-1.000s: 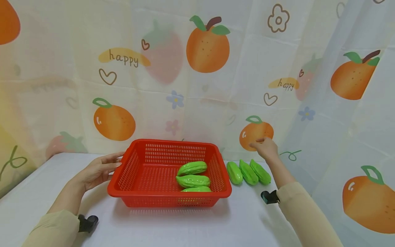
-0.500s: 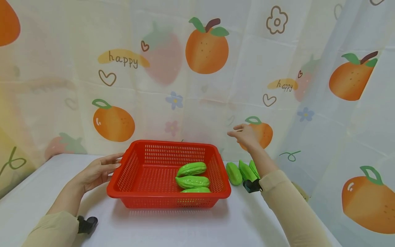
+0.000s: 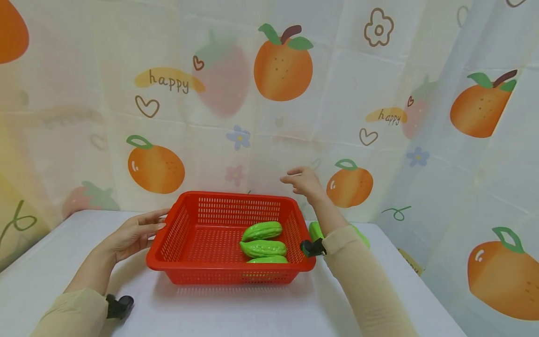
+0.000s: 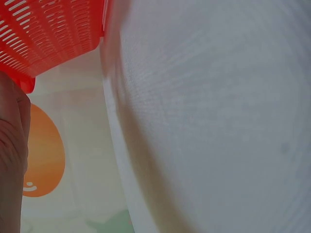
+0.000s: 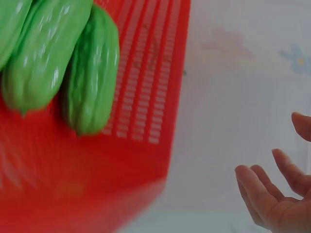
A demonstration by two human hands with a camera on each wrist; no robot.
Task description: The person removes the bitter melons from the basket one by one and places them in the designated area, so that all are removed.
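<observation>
A red perforated plastic basket [image 3: 236, 266] stands on the table, with three green bitter melons [image 3: 263, 248] lying in its right half. My left hand [image 3: 134, 234] holds the basket's left rim; in the left wrist view that hand [image 4: 12, 126] shows only partly, its fingertips out of sight. Above the basket's far right corner, my right hand [image 3: 304, 181] is in the air with nothing in it. The right wrist view shows the fingers of this hand [image 5: 277, 199] spread and loosely bent. More bitter melons [image 3: 315, 231] lie right of the basket, mostly hidden behind my right forearm.
A white cloth covers the table [image 3: 210, 311]. Behind it hangs a curtain [image 3: 236, 154] printed with oranges, strawberries and the word happy. Black wrist cameras [image 3: 312, 247] are strapped to both forearms.
My right hand has moved left from above the loose bitter melons to the basket's far right corner, and its fingers have loosened. My left hand and the basket stay put.
</observation>
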